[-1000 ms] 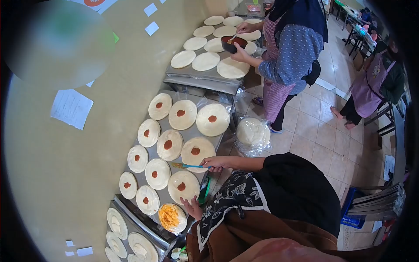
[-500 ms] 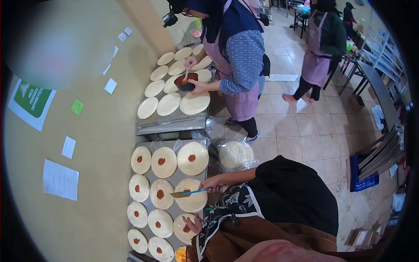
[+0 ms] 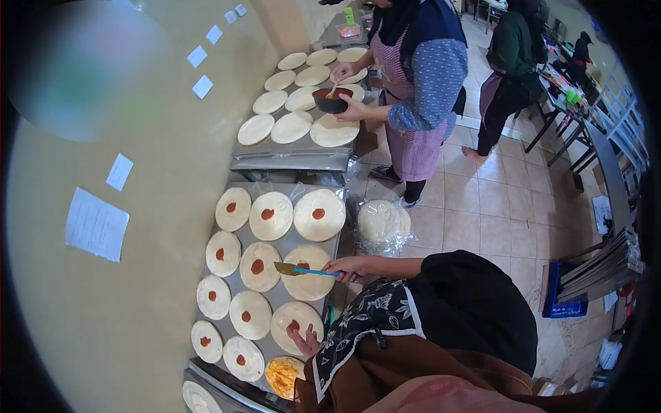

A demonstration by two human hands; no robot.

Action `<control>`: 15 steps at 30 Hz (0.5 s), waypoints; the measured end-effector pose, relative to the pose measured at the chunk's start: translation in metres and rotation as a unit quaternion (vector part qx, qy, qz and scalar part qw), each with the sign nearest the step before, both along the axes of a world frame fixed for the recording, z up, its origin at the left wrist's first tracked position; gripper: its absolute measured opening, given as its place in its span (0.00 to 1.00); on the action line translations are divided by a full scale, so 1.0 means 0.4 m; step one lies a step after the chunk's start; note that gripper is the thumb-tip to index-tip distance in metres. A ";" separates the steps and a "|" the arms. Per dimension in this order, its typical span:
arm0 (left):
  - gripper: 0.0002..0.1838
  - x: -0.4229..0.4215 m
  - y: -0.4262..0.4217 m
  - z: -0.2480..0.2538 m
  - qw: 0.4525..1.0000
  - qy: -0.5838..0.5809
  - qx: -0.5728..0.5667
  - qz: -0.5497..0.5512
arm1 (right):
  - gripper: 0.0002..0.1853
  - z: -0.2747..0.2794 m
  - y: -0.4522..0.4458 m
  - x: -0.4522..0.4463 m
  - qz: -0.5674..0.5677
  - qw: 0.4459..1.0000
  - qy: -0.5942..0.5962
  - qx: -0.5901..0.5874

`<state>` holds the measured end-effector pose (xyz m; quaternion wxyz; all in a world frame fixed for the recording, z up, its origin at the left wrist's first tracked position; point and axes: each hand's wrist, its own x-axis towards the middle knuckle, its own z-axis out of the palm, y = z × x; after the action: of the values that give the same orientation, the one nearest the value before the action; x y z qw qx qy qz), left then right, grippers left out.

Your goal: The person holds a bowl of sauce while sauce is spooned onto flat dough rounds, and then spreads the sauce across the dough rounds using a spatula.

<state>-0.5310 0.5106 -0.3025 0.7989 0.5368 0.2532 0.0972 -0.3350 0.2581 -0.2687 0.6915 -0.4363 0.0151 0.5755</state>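
My right hand (image 3: 346,268) is closed around the blue handle of a spatula (image 3: 289,269), its blade smeared yellowish brown. The spatula is above a round, flat dough base (image 3: 308,286) with red sauce at its centre, partly hidden by the handle. My left hand (image 3: 306,341), fingers apart and holding nothing, is at the lower edge of another sauced dough base (image 3: 292,313); I cannot tell whether it touches. Just below that hand is a round orange-yellow mass (image 3: 284,375), partly covered by clothing.
Several sauce-dotted bases lie on the metal table (image 3: 282,237). On a second table (image 3: 292,162) are plain bases, where a co-worker (image 3: 427,89) holds a dark bowl (image 3: 332,102) and a spoon. Bagged dough rounds (image 3: 380,221) are beside my table. Another person (image 3: 513,62) stands farther back.
The view has shifted, showing more of the near table end and the orange-yellow mass. My right hand still holds the spatula over the same base. My left hand has drawn back toward its base's edge.
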 end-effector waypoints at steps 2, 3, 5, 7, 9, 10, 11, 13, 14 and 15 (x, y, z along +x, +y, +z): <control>0.34 -0.036 0.050 -0.075 0.999 0.027 0.018 -0.032 | 0.16 0.011 0.012 -0.012 0.005 1.000 0.001 -0.004; 0.34 -0.042 0.053 -0.070 0.998 0.061 -0.017 -0.014 | 0.16 0.016 0.020 -0.020 0.007 1.000 -0.002 -0.011; 0.35 -0.060 0.067 -0.072 0.997 0.068 -0.044 -0.012 | 0.16 0.014 0.027 -0.037 0.011 1.000 -0.003 -0.017; 0.36 -0.067 0.077 -0.089 0.998 0.006 0.037 -0.044 | 0.16 0.011 0.032 -0.044 0.016 1.000 -0.002 -0.012; 0.38 -0.052 0.074 -0.045 0.998 0.050 -0.017 -0.026 | 0.15 0.015 0.033 -0.049 0.001 1.000 0.001 -0.019; 0.38 -0.042 0.063 -0.015 0.997 0.065 0.017 -0.033 | 0.14 0.019 0.033 -0.053 -0.007 1.000 0.002 -0.022; 0.39 -0.033 0.053 0.005 0.995 0.078 0.051 -0.040 | 0.14 0.018 0.033 -0.052 -0.009 1.000 0.003 -0.022; 0.39 -0.022 0.041 0.037 0.993 0.087 0.068 -0.043 | 0.14 0.014 0.034 -0.049 -0.015 1.000 0.006 -0.023; 0.39 -0.019 0.036 0.050 0.994 0.084 0.052 -0.038 | 0.14 0.014 0.034 -0.048 -0.017 1.000 0.006 -0.021; 0.39 -0.015 0.032 0.059 0.996 0.080 0.035 -0.032 | 0.14 0.013 0.032 -0.046 -0.019 1.000 0.005 -0.019</control>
<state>-0.5369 0.5235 -0.2789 0.7595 0.5784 0.2955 0.0367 -0.3533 0.2710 -0.2633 0.6938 -0.4458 0.0378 0.5644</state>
